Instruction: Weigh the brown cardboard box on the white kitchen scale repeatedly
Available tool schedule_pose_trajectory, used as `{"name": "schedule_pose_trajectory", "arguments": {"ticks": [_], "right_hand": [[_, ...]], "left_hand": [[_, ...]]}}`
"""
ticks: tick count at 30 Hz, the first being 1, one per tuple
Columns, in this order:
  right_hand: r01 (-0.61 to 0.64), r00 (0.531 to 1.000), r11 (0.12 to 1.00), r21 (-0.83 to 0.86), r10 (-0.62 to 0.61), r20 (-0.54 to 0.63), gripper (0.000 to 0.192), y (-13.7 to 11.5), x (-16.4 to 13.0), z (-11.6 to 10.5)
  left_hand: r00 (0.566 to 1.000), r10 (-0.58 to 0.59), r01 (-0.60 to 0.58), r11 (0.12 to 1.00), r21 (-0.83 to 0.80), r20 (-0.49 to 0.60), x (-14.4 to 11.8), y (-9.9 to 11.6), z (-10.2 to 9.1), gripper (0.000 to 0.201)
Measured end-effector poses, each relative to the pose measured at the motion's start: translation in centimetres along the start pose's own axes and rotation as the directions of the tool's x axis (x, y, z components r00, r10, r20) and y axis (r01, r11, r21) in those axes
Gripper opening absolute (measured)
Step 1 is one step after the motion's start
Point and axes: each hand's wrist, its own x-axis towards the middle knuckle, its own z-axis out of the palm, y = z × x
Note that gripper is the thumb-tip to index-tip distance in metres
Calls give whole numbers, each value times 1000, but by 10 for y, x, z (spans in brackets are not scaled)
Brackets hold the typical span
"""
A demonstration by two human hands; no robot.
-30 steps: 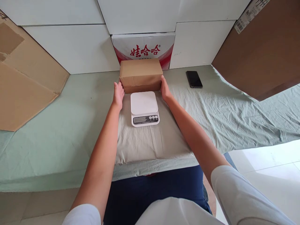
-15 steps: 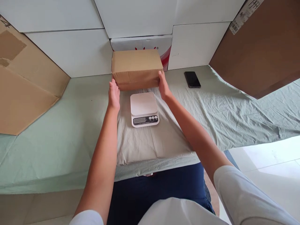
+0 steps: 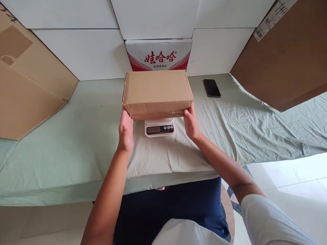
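Observation:
Between my two hands is a closed brown cardboard box [image 3: 158,86], held level. My left hand [image 3: 126,131] grips its left end near the lower front corner. At the lower right corner, my right hand [image 3: 191,122] holds the other end, thumb on the front face. Below the box lies a white digital kitchen scale [image 3: 159,133]; its display and buttons show, while most of its weighing plate is hidden under the box. Whether the box touches the plate I cannot tell.
A black phone [image 3: 212,88] lies to the right on the green cloth [image 3: 87,136]. Behind stands a white and red carton [image 3: 185,51] against white panels [image 3: 79,54]. Large cardboard sheets flank the table, one at left [image 3: 33,88], one at right [image 3: 286,64].
Both hands have brought the box toward me, from behind the scale to over its plate. The red lettering on the carton behind has come into view.

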Motion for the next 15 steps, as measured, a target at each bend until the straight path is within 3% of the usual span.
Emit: {"name": "schedule_pose_trajectory", "arguments": {"ticks": [15], "right_hand": [[-69, 998, 997, 26, 69, 3, 78, 14, -2, -1]], "left_hand": [[999, -51, 52, 999, 14, -16, -8, -12, -2, 79]]}}
